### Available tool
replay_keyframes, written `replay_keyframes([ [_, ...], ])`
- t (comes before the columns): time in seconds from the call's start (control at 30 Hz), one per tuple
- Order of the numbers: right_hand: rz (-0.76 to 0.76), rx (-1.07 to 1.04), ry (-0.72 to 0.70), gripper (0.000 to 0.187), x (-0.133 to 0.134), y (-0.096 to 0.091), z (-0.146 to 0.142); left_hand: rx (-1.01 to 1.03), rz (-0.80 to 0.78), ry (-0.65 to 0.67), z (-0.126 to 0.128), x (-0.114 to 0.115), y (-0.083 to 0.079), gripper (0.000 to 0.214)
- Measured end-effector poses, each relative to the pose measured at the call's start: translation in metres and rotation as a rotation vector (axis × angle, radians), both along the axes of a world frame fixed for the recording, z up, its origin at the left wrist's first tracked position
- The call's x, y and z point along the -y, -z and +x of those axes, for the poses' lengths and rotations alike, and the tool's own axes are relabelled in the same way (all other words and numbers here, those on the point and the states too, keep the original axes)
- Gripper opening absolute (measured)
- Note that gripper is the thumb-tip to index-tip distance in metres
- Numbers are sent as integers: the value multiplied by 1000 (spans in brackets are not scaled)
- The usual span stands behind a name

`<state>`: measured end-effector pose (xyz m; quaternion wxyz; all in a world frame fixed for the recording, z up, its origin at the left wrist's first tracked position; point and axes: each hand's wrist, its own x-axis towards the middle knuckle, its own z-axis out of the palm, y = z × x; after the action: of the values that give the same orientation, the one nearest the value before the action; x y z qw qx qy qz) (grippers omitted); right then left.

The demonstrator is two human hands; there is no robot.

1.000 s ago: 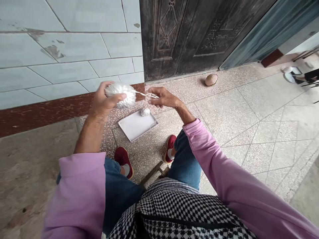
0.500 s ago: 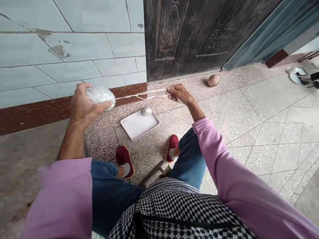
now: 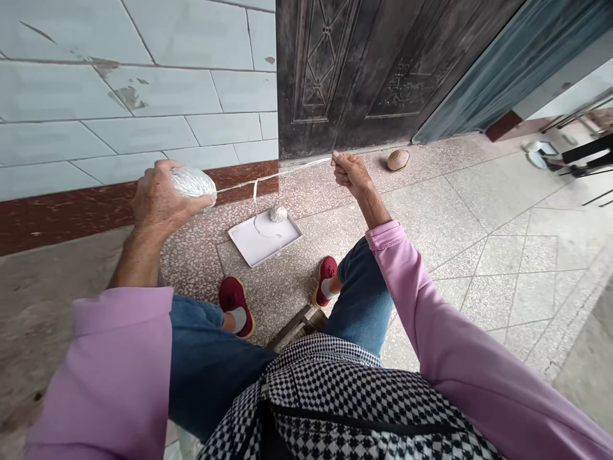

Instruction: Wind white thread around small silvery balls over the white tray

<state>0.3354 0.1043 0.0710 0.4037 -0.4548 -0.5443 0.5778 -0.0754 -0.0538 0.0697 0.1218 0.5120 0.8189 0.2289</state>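
My left hand (image 3: 160, 197) is wrapped round a large white ball of twine (image 3: 194, 183), thumb along its near side. From this ball a strand of white twine (image 3: 292, 170) runs taut to my right hand (image 3: 353, 174), whose fingers are pinched closed on it. Partway along, a loose end hangs off the strand and drops to the white tray (image 3: 249, 249) on the floor, where it curls. At the tray's back edge sits a smaller white ball of twine (image 3: 278, 213).
A dark carved door (image 3: 330, 83) and a pale tiled wall (image 3: 158, 89) stand in front. A round pinkish object (image 3: 398, 160) lies by the door. Below me are my red shoes (image 3: 234, 303) and a wooden stool (image 3: 297, 326). Furniture legs show at far right.
My right hand has moved slightly up and right, pulling the strand straight. The second strand it held is let go and now dangles into the tray. My left hand still grips the large ball.
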Motion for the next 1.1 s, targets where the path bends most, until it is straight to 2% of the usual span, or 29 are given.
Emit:
replay_keyframes([
  [0.1,6,9,35,76,9,-4,12,98,149,-59,-11,6,2,87],
  [0.17,44,14,-8,78,20,-3,23,226,308,-66,-18,5,5,76],
  [0.2,70,19,-66,79,29,-1,29,316,397,-60,-21,3,8,72],
  [0.27,103,48,-267,75,52,5,37,543,587,-91,-27,-6,13,70],
  [0.33,61,91,-523,65,82,15,39,807,776,-230,-31,-15,19,91],
  [0.37,25,109,-640,64,97,22,37,914,824,-197,-31,-19,21,94],
  [0.4,3,127,-721,63,111,28,33,1000,839,-90,-31,-22,23,95],
  [0.47,13,170,-802,60,131,40,21,1141,876,7,-26,-24,24,104],
  [0.5,44,191,-788,58,137,45,14,1195,887,42,-22,-23,24,107],
  [0.57,135,199,-657,53,139,51,-4,1275,905,67,-13,-20,24,112],
  [0.63,228,145,-481,50,136,52,-25,1314,903,76,-4,-17,24,115],
  [0.7,275,63,-419,48,135,52,-52,1329,895,64,1,-15,25,117],
  [0.83,210,-14,-612,41,143,52,-116,1316,933,77,1,-11,33,109],
  [0.9,182,-68,-550,30,148,52,-145,1309,948,119,-1,-8,36,101],
  [0.97,148,-100,-409,20,151,50,-167,1306,962,140,-1,-5,38,95],
  [1.03,113,-92,-301,15,151,46,-181,1286,985,150,4,-4,40,90],
  [1.1,80,-59,-271,14,150,42,-188,1254,997,157,12,-3,44,88],
])
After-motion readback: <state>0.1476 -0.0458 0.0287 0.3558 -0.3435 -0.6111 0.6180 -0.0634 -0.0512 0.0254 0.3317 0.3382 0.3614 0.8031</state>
